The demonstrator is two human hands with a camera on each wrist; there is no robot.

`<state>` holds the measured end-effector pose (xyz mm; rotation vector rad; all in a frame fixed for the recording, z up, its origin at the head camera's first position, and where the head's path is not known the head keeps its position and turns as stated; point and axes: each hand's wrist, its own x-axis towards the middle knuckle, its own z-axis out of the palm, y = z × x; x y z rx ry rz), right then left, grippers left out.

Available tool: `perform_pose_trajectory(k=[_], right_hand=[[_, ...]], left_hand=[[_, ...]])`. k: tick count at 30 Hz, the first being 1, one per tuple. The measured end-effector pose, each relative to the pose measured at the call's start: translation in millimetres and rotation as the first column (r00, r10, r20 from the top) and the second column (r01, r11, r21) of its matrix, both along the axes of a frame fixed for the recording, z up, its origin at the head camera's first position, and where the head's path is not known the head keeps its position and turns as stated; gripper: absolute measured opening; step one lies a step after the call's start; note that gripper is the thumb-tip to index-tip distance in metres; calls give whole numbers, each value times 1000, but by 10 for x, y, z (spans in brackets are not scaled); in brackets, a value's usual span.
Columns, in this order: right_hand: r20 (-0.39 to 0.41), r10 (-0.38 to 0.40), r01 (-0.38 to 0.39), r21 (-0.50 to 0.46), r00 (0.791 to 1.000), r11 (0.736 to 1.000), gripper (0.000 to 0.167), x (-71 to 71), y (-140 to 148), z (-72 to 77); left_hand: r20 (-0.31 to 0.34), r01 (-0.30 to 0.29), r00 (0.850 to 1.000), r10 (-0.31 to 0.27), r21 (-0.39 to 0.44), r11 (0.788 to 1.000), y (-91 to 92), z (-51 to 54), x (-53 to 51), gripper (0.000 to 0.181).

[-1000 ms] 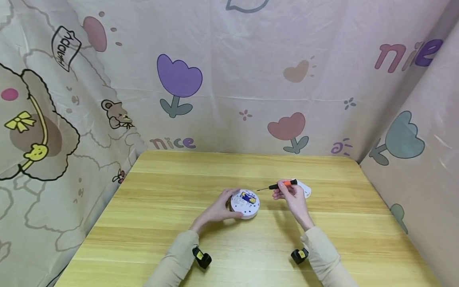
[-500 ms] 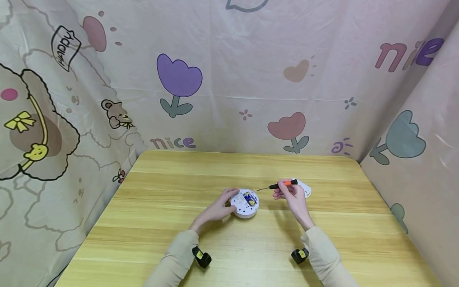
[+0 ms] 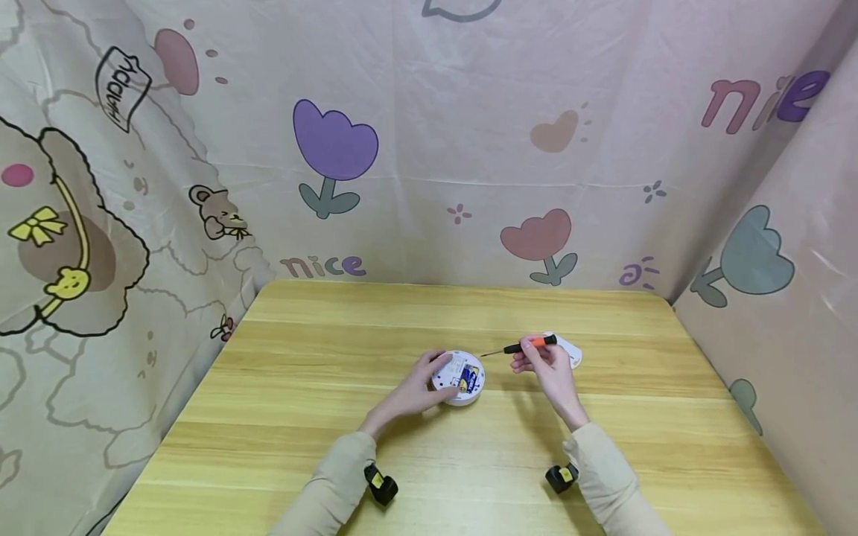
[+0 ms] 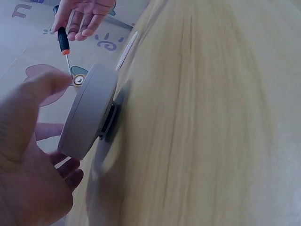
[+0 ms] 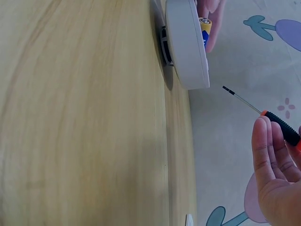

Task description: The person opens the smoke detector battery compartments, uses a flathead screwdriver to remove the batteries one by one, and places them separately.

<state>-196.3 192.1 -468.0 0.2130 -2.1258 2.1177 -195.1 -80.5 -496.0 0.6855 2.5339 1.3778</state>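
Observation:
A round white device [image 3: 447, 370] lies near the middle of the table, back face up. A blue and yellow battery [image 3: 470, 377] shows in its open slot, with its end standing out past the face in the right wrist view [image 5: 205, 32]. My left hand [image 3: 413, 388] holds the device from the left, fingers at the far rim and thumb over the near part of the face. Under the device, a dark fitting [image 4: 108, 120] shows. My right hand [image 3: 551, 371] pinches a black and orange screwdriver [image 3: 529, 344], its tip pointing left, just apart from the device.
A small white cover-like piece [image 3: 571, 354] lies on the wooden table [image 3: 335, 320] behind my right hand. Printed curtains [image 3: 415, 149] stand along the back and both sides. Black wrist cameras [image 3: 381, 485] sit at both sleeves.
The device has turned clockwise under my left hand, and the battery now lies closer to upright in the head view. My left thumb has shifted on the device. The right hand has hardly moved.

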Motion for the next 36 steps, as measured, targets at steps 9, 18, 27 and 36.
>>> perform_pose_trajectory(k=[9, 18, 27, 36], right_hand=[[-4, -5, 5, -7, 1000, 1000, 25, -6, 5, -8], [-44, 26, -26, -6, 999, 1000, 35, 9, 43, -7], [-110, 84, -82, 21, 990, 996, 30, 24, 87, 1], [-110, 111, -105, 56, 988, 993, 30, 34, 118, -21]], left_hand=[[2, -18, 1000, 18, -30, 999, 28, -29, 35, 93], [-22, 18, 1000, -19, -46, 999, 7, -16, 37, 82], [8, 66, 998, -66, -23, 998, -50, 9, 19, 76], [39, 86, 996, -85, -17, 996, -81, 34, 20, 69]])
